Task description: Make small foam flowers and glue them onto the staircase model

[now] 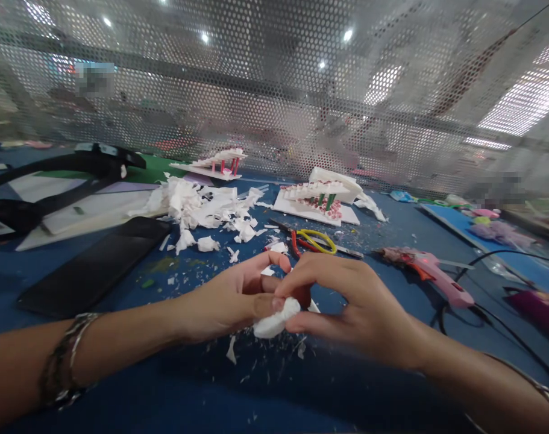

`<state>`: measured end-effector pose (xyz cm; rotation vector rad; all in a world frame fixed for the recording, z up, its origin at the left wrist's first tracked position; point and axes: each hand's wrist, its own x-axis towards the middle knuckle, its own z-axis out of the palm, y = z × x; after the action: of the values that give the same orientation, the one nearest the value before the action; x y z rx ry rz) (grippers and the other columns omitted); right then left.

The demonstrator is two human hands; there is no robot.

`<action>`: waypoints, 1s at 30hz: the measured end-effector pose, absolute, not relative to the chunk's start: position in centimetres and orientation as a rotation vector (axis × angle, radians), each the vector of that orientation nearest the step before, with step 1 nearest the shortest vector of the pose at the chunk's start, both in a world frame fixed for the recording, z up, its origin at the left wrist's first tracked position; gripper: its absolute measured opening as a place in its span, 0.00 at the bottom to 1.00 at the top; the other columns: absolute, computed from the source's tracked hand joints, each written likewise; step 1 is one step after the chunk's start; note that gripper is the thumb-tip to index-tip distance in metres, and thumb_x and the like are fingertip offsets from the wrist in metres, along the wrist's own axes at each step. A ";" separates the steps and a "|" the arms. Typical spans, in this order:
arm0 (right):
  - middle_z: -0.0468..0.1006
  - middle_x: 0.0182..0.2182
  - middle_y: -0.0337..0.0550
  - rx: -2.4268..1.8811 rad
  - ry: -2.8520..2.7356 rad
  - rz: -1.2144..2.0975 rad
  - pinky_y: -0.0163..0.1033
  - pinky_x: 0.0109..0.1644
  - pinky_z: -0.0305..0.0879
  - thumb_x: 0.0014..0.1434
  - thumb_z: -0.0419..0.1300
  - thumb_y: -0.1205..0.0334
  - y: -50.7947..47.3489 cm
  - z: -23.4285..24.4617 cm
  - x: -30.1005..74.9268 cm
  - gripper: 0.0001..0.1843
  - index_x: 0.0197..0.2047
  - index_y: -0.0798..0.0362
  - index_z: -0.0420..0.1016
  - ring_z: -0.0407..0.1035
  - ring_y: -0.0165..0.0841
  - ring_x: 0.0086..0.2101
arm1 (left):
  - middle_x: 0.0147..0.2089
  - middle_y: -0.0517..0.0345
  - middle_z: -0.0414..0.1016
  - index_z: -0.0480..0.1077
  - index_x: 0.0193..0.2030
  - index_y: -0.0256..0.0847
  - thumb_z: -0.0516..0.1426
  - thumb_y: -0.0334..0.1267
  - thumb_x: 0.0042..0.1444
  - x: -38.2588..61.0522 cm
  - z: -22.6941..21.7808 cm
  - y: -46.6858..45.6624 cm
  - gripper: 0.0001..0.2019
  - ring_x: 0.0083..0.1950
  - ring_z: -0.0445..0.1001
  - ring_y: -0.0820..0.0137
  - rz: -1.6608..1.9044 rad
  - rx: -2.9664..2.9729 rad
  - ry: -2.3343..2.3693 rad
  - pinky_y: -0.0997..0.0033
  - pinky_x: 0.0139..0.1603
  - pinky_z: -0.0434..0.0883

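Between my two hands, low in the middle of the head view, is a small crumpled wad of white paper (276,319). My left hand (242,295) pinches it from the left with the thumb on top. From the right, my right hand (346,301) grips its other end between thumb and fingertips. My fingers hide part of the wad. Just beyond the hands lie scissors with yellow handles (322,241) and a red-handled tool (296,244). White paper scraps (193,205) are heaped farther off to the left.
A pink glue gun (441,280) with its black cord lies at right. Two small white stair models, one with green posts (308,199) and one with red posts (222,163), stand behind. A black phone-like slab (97,262) lies at left. Perforated metal mesh (274,90) closes the back.
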<state>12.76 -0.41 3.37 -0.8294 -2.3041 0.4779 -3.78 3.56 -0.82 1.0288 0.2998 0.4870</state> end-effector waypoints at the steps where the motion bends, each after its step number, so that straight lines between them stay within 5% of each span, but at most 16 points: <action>1: 0.71 0.25 0.38 -0.822 -2.304 0.449 0.29 0.32 0.62 0.48 0.60 0.64 -0.4 3.3 12.6 0.08 0.33 0.57 0.69 0.64 0.22 0.26 | 0.28 0.65 0.68 0.57 0.36 0.40 0.62 0.39 0.40 -3.7 -0.8 3.6 0.19 0.24 0.62 0.82 0.484 1.031 0.309 0.82 0.25 0.56; 7: 0.73 0.25 0.40 -0.853 -2.260 0.416 0.29 0.33 0.63 0.51 0.57 0.66 -0.5 3.5 12.6 0.05 0.33 0.59 0.70 0.66 0.23 0.28 | 0.27 0.63 0.64 0.61 0.34 0.39 0.58 0.42 0.44 -3.7 -0.5 3.6 0.13 0.26 0.63 0.79 0.523 1.132 0.370 0.80 0.28 0.58; 15: 0.72 0.26 0.40 -0.889 -2.253 0.287 0.28 0.32 0.62 0.51 0.55 0.71 -0.4 3.4 12.8 0.04 0.32 0.60 0.69 0.64 0.22 0.27 | 0.28 0.59 0.63 0.59 0.33 0.37 0.46 0.39 0.54 -4.8 0.6 3.5 0.08 0.28 0.61 0.74 0.461 2.124 0.459 0.76 0.30 0.60; 20: 0.70 0.29 0.41 -0.866 -2.302 0.300 0.27 0.35 0.62 0.52 0.54 0.71 -0.2 3.1 12.9 0.05 0.33 0.60 0.70 0.64 0.22 0.30 | 0.28 0.60 0.63 0.58 0.31 0.38 0.39 0.34 0.57 -4.8 0.6 3.4 0.09 0.30 0.62 0.75 0.395 2.091 0.364 0.77 0.34 0.60; 30: 0.70 0.31 0.40 -0.867 -2.367 0.394 0.27 0.37 0.62 0.54 0.54 0.70 -0.5 3.6 13.2 0.09 0.39 0.59 0.70 0.64 0.22 0.32 | 0.24 0.65 0.50 0.54 0.29 0.38 0.39 0.37 0.57 -4.6 0.1 3.3 0.10 0.23 0.50 0.78 0.428 1.883 0.370 0.79 0.24 0.55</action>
<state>13.15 -0.50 3.65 -0.8673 -2.3668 0.3944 -4.64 3.26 0.09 1.8831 0.3697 0.4276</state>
